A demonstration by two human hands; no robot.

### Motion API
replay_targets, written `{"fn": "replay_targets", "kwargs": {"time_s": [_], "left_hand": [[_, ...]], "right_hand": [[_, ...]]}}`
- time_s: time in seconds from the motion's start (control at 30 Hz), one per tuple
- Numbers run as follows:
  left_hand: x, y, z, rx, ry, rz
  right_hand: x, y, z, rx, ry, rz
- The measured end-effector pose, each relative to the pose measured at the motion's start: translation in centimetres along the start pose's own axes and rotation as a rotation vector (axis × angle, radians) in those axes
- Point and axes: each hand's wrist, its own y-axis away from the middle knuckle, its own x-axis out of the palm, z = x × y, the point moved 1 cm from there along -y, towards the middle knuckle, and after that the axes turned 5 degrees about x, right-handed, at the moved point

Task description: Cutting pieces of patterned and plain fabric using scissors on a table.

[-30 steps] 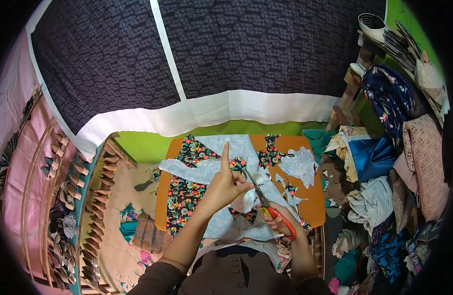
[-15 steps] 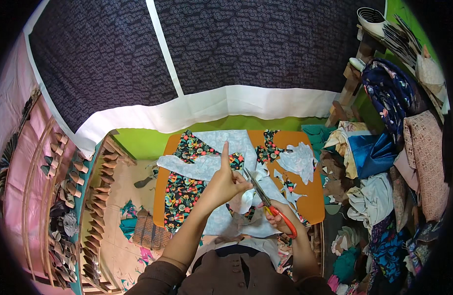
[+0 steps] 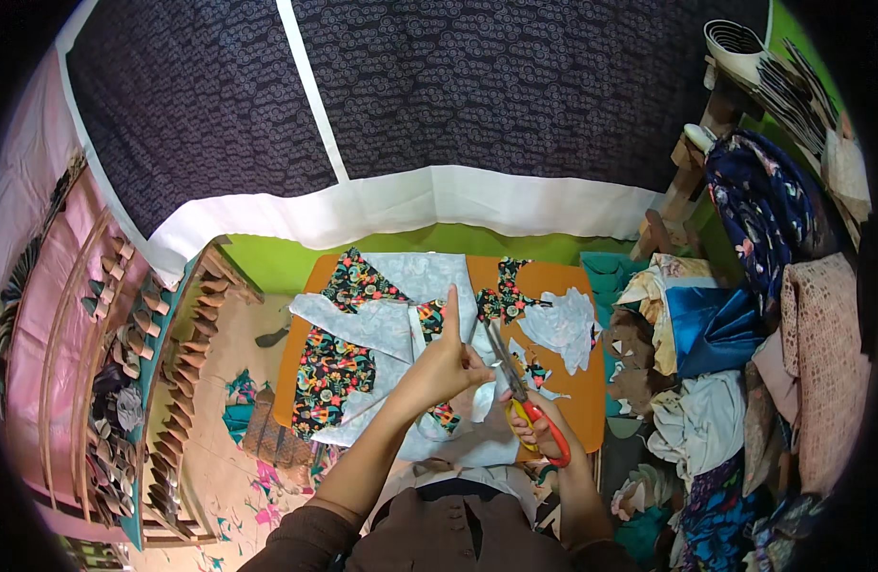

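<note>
My left hand (image 3: 441, 367) is raised over the table with the index finger stretched up. Its thumb and lower fingers are closed on a small pale piece of fabric (image 3: 483, 401), which hangs beside the thumb. My right hand (image 3: 538, 429) is wrapped round the red and yellow handles of a pair of scissors (image 3: 508, 367). The blades point up and away, just right of my left hand. Beneath lies a black floral fabric (image 3: 334, 381) with a pale underside, partly folded over and partly hidden by my left arm.
The orange table (image 3: 592, 410) carries pale and floral offcuts (image 3: 561, 329) on its right. Wooden shoe lasts (image 3: 183, 405) fill a rack at left. Folded fabrics (image 3: 711, 324) and other cloths are heaped at right. Scraps (image 3: 267, 491) litter the floor. A dark patterned curtain (image 3: 496, 95) hangs behind.
The view has shifted slightly, moving the table and fabric a little left in the picture. Both hands keep their hold; the pale piece now hangs clearer beside my left thumb.
</note>
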Motion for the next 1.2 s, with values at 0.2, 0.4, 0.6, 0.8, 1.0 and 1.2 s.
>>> {"fn": "replay_targets", "kwargs": {"time_s": [0.2,0.4,0.6,0.8,1.0,1.2], "left_hand": [[1.9,-1.3,1.6,-0.010,0.042,-0.167],[4.0,-2.4,2.7,0.022,0.346,-0.378],[5.7,-2.1,3.2,-0.085,0.593,-0.461],[6.3,-2.4,3.9,-0.034,0.797,-0.712],[8.6,-3.6,5.1,-0.014,0.899,-0.878],[11.1,-2.5,6.8,-0.088,0.955,-0.919]], "right_hand": [[-2.2,1.6,2.8,-0.287,0.294,0.023],[-4.7,-0.6,1.6,-0.347,0.393,-0.151],[-4.4,-4.4,0.5,-0.393,0.185,-0.240],[-4.7,-6.1,0.2,0.006,-0.410,-0.227],[-5.2,-6.6,-2.3,0.152,-0.582,-0.226],[-5.3,-7.5,0.3,-0.009,-0.678,-0.112]]}}
